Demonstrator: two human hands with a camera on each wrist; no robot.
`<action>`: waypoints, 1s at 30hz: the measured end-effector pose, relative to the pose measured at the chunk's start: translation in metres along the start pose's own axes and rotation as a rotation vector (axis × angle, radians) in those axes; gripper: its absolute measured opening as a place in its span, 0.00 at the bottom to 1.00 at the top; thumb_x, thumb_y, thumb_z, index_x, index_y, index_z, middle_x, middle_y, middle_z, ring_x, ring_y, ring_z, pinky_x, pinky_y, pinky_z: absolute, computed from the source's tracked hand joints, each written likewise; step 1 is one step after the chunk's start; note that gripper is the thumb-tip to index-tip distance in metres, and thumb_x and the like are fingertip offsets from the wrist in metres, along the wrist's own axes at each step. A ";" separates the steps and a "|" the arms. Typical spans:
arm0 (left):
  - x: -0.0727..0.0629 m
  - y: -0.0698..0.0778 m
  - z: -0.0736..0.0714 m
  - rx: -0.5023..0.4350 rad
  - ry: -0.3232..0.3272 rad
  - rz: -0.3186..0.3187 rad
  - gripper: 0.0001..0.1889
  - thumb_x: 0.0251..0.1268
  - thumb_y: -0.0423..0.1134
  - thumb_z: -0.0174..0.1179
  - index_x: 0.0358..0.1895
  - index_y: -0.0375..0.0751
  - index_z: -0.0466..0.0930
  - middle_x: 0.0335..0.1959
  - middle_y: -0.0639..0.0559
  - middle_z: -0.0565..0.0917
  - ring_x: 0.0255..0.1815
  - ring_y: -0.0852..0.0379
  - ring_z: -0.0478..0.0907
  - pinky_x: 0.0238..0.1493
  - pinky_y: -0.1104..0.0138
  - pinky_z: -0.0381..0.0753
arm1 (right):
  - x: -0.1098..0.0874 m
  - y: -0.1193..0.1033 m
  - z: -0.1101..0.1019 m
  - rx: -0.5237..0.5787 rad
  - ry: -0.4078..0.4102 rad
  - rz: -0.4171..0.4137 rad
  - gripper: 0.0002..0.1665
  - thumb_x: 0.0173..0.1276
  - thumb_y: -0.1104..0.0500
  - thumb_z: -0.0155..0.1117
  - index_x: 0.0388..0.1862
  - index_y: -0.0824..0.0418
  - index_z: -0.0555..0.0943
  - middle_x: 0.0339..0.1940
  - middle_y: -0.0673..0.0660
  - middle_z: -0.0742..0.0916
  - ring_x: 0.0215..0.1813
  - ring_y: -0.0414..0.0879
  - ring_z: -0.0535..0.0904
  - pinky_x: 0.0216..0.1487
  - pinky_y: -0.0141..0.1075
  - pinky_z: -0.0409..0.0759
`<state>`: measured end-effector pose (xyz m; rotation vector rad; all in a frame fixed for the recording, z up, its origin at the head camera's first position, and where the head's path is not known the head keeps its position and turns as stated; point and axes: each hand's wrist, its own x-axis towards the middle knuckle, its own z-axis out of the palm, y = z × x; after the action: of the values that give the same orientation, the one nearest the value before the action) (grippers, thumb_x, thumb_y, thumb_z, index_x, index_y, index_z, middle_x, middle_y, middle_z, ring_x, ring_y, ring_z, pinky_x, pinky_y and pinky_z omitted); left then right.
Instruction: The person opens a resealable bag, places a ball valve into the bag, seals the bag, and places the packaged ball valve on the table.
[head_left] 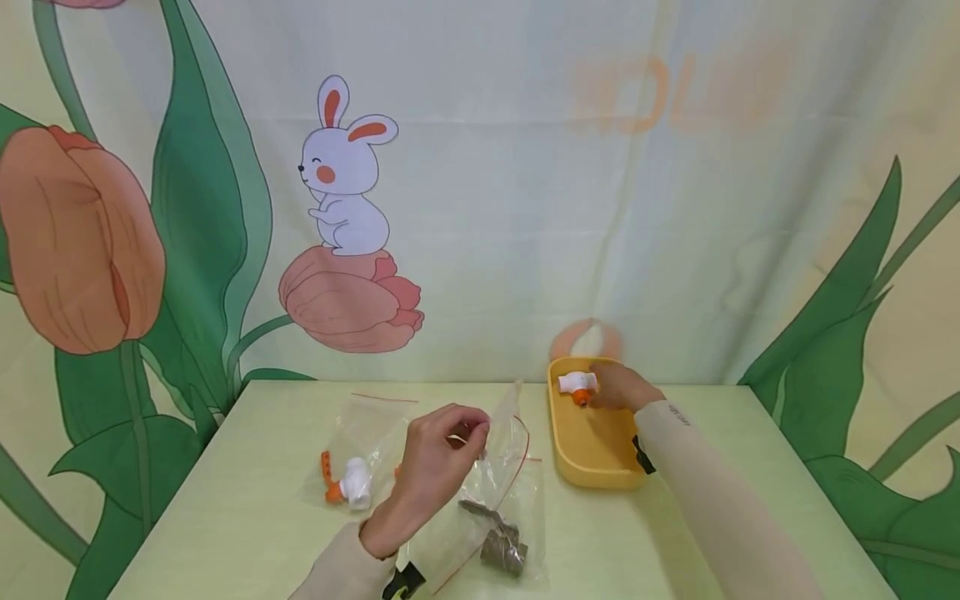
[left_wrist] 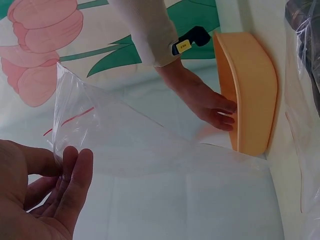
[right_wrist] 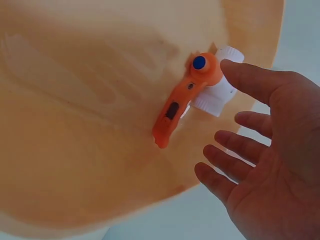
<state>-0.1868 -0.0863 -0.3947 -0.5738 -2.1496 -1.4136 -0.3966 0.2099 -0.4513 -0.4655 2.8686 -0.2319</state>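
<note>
My left hand point(head_left: 442, 458) pinches a clear zip bag point(left_wrist: 115, 130) between thumb and fingers. The bag hangs up from the table and looks to hold nothing in the left wrist view. Inside a yellow tray point(head_left: 600, 473), a white ball valve with an orange lever handle point(right_wrist: 210, 75) lies near the far end. Right beside it is my right hand point(right_wrist: 275, 130), fingers spread and extended; its thumb tip is at the valve's edge, and whether it touches I cannot tell. In the head view, the right hand's fingertips are partly hidden within the tray.
Left on the table, another clear bag point(head_left: 371, 429) has a second white valve with orange handle point(head_left: 356, 483) at it. Nearer me, a grey valve point(head_left: 504, 548) lies in a clear bag. A printed curtain point(head_left: 480, 250) hangs behind the table point(head_left: 225, 500).
</note>
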 end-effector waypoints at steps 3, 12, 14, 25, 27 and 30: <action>0.001 -0.001 0.000 0.003 0.001 0.012 0.03 0.61 0.27 0.64 0.35 0.38 0.85 0.25 0.52 0.84 0.22 0.66 0.80 0.25 0.72 0.83 | 0.000 0.000 0.000 -0.005 0.012 -0.009 0.17 0.61 0.58 0.70 0.43 0.67 0.79 0.31 0.56 0.78 0.34 0.52 0.73 0.36 0.39 0.72; 0.000 0.002 -0.001 0.001 -0.009 -0.027 0.03 0.62 0.28 0.63 0.36 0.37 0.85 0.25 0.52 0.83 0.21 0.66 0.80 0.25 0.72 0.83 | 0.001 0.002 0.005 -0.026 -0.020 0.018 0.14 0.58 0.57 0.71 0.35 0.64 0.77 0.26 0.51 0.72 0.30 0.47 0.68 0.31 0.34 0.66; -0.001 0.002 -0.002 0.002 -0.013 -0.036 0.03 0.62 0.28 0.63 0.36 0.37 0.85 0.25 0.53 0.84 0.22 0.67 0.80 0.25 0.72 0.83 | 0.004 0.003 0.008 -0.030 -0.019 0.007 0.13 0.57 0.58 0.72 0.31 0.63 0.76 0.23 0.51 0.70 0.28 0.47 0.68 0.29 0.34 0.65; -0.004 -0.003 0.002 -0.022 -0.022 -0.061 0.06 0.62 0.28 0.64 0.35 0.44 0.85 0.25 0.53 0.83 0.21 0.66 0.80 0.25 0.69 0.84 | 0.005 0.000 0.009 -0.038 -0.110 0.055 0.18 0.59 0.56 0.68 0.46 0.62 0.80 0.40 0.55 0.83 0.38 0.49 0.74 0.41 0.37 0.74; -0.005 -0.003 0.003 -0.025 -0.032 -0.072 0.06 0.62 0.28 0.64 0.35 0.45 0.85 0.25 0.54 0.84 0.21 0.66 0.80 0.25 0.69 0.84 | 0.003 -0.003 0.008 -0.041 -0.127 0.082 0.20 0.60 0.57 0.67 0.51 0.62 0.81 0.46 0.56 0.84 0.42 0.49 0.75 0.46 0.39 0.75; -0.004 -0.003 0.005 -0.027 -0.042 -0.094 0.07 0.62 0.28 0.64 0.35 0.46 0.85 0.25 0.55 0.83 0.21 0.67 0.80 0.26 0.70 0.84 | 0.002 -0.004 0.007 -0.052 -0.112 0.082 0.17 0.62 0.59 0.66 0.50 0.62 0.82 0.42 0.55 0.84 0.39 0.48 0.74 0.42 0.37 0.74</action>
<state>-0.1868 -0.0828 -0.4012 -0.5233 -2.2192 -1.4951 -0.3956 0.2046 -0.4577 -0.3569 2.7817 -0.1140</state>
